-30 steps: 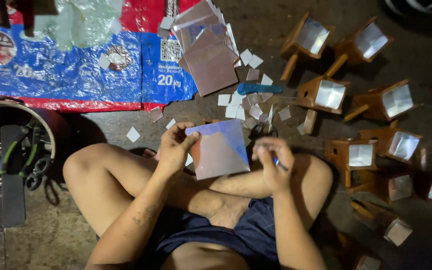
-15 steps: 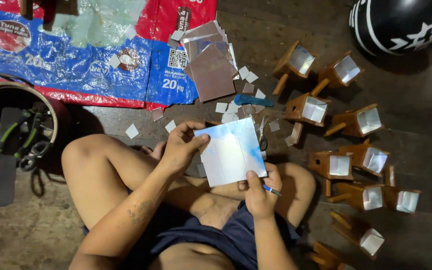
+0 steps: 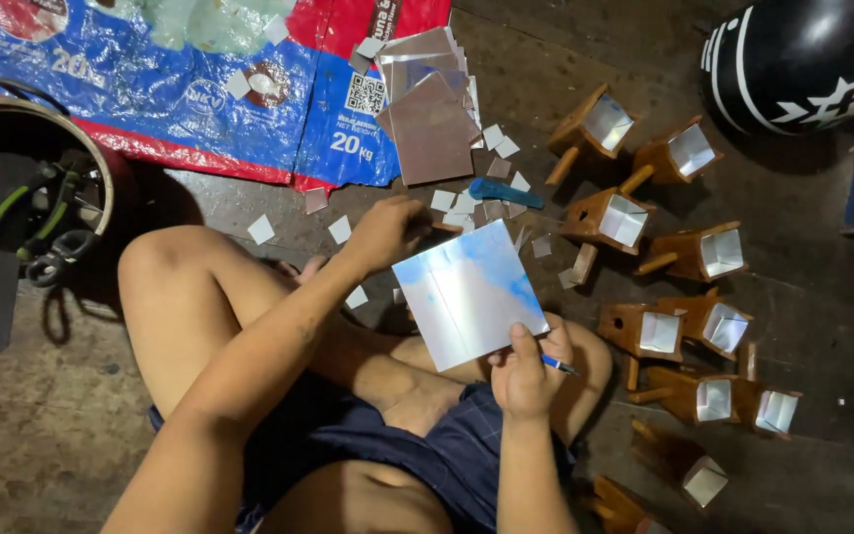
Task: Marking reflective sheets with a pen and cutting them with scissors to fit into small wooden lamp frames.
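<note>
The person sits cross-legged on the bare floor, knees spread. Nearest of all, the right hand (image 3: 526, 371) is curled shut around a thin blue pen-like tool (image 3: 559, 365) while its thumb pins the near edge of a square mirror sheet (image 3: 469, 293), which lies tilted over the right knee and shows a blue reflection. Just beyond, the left hand (image 3: 387, 232) reaches past the sheet's far left corner, fingers bent downward among the small square offcuts (image 3: 340, 229) scattered on the floor; whether it grips anything I cannot tell. To the right, a cluster of small wooden boxes with mirrored insides (image 3: 660, 331) runs from near to far, some with peg handles. Farther out, between the offcuts, lies a blue cutter (image 3: 504, 193), and beyond that a stack of larger mirror sheets (image 3: 432, 124) rests on the edge of a blue and red woven sack (image 3: 170, 99). At far left sits a round basket (image 3: 42, 124) holding green-handled tools, and at far right a black helmet (image 3: 803, 59).
</note>
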